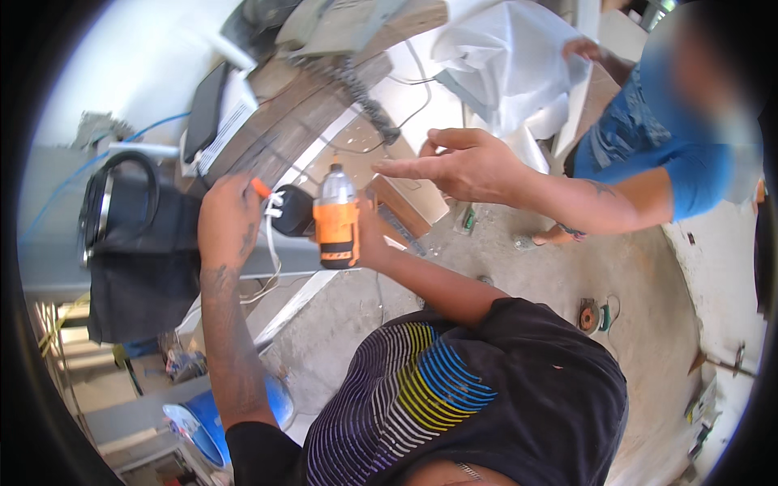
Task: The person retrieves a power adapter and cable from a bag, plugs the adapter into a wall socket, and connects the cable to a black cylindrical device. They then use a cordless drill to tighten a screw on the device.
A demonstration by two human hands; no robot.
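My right hand (370, 235) is closed round an orange and black power tool with a grey nose (336, 220), like a cordless driver; its dark tip points away from me. My left hand (228, 220) is closed, and a small orange piece (260, 187) sticks out from its fingers; its kind cannot be made out. Between my hands is a black rounded object (292, 212) with white plug-like pieces (275, 202) and a white cord at its side. A co-worker's hand (474, 166) reaches in from the right, fingers stretched toward the tool's tip, not touching it.
Left of my left hand lies a black bag (142, 283) on a grey surface. A black device on a white box (212, 121) stands beyond it. A coiled dark cable (369, 109) hangs over boards. A blue bucket (212, 421) stands below. A disc-shaped tool (588, 316) lies on the floor.
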